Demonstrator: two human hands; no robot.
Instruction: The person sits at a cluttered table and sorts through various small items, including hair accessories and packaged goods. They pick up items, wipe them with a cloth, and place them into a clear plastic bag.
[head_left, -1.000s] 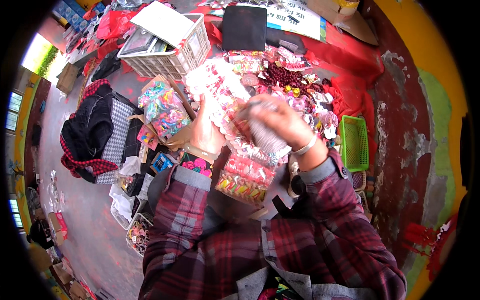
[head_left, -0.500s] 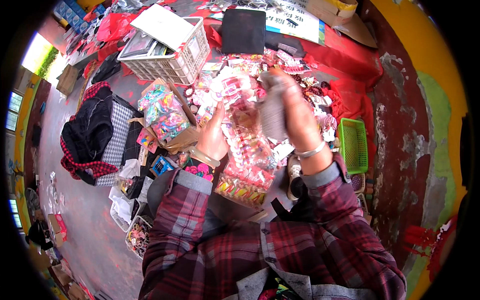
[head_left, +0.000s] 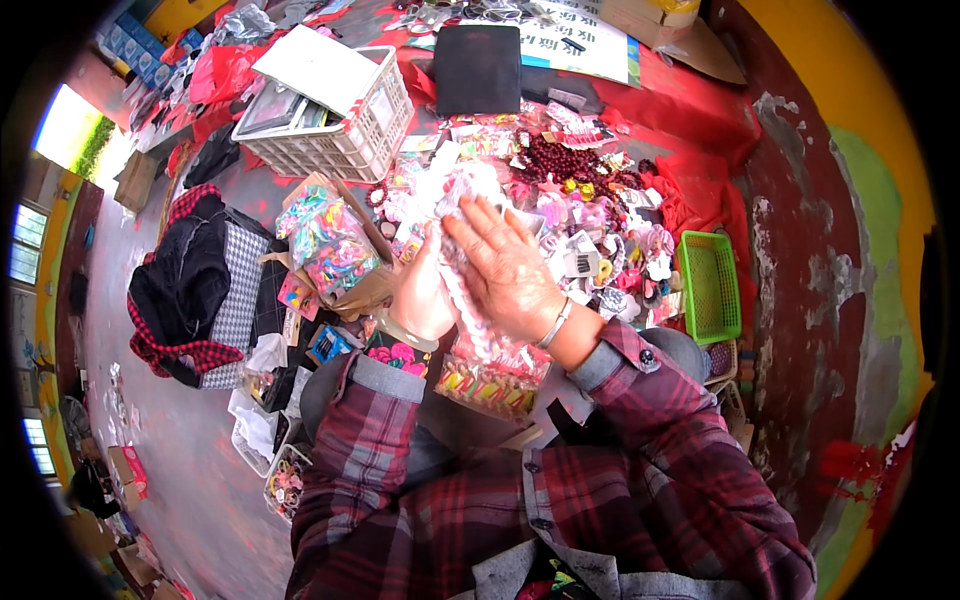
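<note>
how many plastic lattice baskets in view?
2. A white basket sits at upper left with flat items inside. A small green basket lies at right, beyond the right hand. More may be hidden under the clutter.

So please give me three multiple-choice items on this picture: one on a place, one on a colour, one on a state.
1. Where is the small basket?
A. right of the hands
B. left of the hands
C. on the crate

2. What colour is it?
A. white
B. green
C. black

3. How is the packet held?
A. between both hands
B. lying alone
C. in the crate

Key: 1 A, it sits at the right edge of the goods. 2 B, its mesh is bright green. 3 A, the left hand and right hand press it.
</note>
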